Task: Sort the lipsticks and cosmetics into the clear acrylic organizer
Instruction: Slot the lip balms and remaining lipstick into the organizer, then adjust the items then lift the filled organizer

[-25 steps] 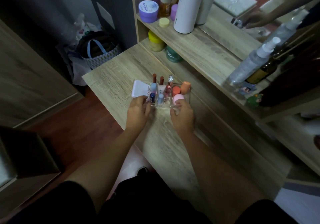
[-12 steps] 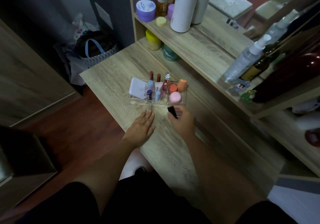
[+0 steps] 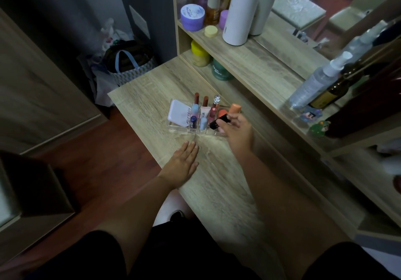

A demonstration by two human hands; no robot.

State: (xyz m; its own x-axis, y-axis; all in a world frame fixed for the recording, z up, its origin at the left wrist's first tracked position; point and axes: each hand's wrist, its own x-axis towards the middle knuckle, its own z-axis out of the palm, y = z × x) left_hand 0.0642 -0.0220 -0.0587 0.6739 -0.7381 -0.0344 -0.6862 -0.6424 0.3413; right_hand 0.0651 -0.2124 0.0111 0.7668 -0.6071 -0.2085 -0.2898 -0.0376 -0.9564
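Since half a second ago my right hand (image 3: 235,127) has carried the black lipstick (image 3: 219,121) from the bare table (image 3: 219,184) up over the clear acrylic organizer (image 3: 196,129); my left hand (image 3: 181,162) has barely moved. Right hand is closed on the lipstick, pinched in the fingertips, tube tilted with its free end pointing left and down toward the front-right slots. Left hand is open, flat, palm down on the table just short of the organizer's front edge, holding nothing. Step in hand, I'd say: placing this lipstick, probably one of the last loose items. Ahead of my right fingers the slots already hold tubes, a white compact (image 3: 179,116) at far left, an orange cap (image 3: 235,108) just beyond my knuckles. Next move calls for standing the tube upright and lowering it into a free slot; which one is free I cannot tell, my hand hides that corner. Room is tight among neighbouring tubes; table edge lies well left of my left hand.
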